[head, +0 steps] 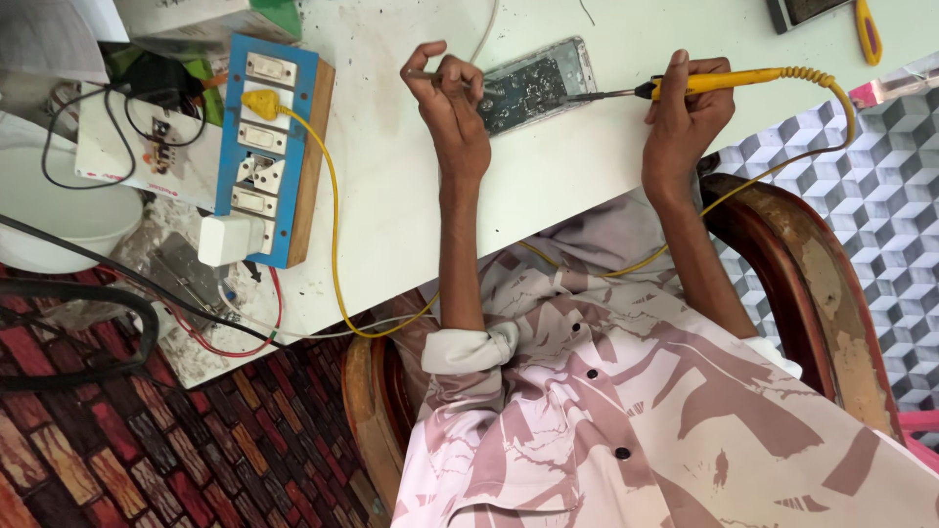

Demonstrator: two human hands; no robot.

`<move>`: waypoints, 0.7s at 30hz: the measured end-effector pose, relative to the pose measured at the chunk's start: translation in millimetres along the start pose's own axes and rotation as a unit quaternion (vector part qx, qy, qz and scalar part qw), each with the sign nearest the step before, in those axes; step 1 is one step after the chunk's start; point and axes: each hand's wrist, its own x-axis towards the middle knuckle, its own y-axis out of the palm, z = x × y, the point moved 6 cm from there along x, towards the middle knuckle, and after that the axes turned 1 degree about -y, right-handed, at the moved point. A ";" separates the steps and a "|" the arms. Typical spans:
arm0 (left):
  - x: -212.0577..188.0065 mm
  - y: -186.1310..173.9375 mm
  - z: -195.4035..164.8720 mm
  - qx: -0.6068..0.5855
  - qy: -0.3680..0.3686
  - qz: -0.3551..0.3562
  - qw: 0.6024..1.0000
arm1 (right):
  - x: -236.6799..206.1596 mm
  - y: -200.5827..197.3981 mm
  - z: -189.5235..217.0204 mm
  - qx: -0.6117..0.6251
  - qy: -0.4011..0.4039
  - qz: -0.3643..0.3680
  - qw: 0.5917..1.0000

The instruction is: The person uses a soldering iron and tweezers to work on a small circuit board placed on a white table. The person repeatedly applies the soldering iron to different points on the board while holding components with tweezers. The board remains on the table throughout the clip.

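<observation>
A blue switchboard sits at the left of the white table, a yellow plug and cord running from it. The left hand is curled narrow, pinching a thin tool at the edge of an opened phone. The right hand grips a yellow soldering iron, its tip touching the phone's board. A wooden chair stands behind.

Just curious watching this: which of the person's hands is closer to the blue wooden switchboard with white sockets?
Left. The left hand is on the switchboard's side of the opened phone; the right hand, gripping the yellow soldering iron, is beyond the phone.
</observation>
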 end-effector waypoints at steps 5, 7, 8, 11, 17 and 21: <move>3.7 13.0 1.0 -0.065 0.005 0.019 0.998 | -0.5 1.3 2.0 -0.021 -0.003 0.001 1.000; 2.5 16.6 0.6 -0.055 0.012 0.026 0.998 | -0.3 1.7 2.3 -0.021 0.000 0.003 1.000; 1.5 17.4 2.0 -0.047 0.002 0.030 0.998 | 0.2 1.4 2.2 -0.016 0.001 0.003 1.000; -0.6 14.9 3.8 -0.032 -0.011 0.037 0.999 | 0.7 2.1 0.0 -0.006 0.000 0.003 1.000; -2.2 12.4 5.6 -0.053 -0.002 0.037 0.998 | 0.4 0.4 -4.0 -0.016 -0.008 0.009 1.000; -3.3 16.3 10.4 -0.077 -0.017 0.049 0.996 | 2.9 -1.2 -4.1 -0.018 -0.010 0.006 1.000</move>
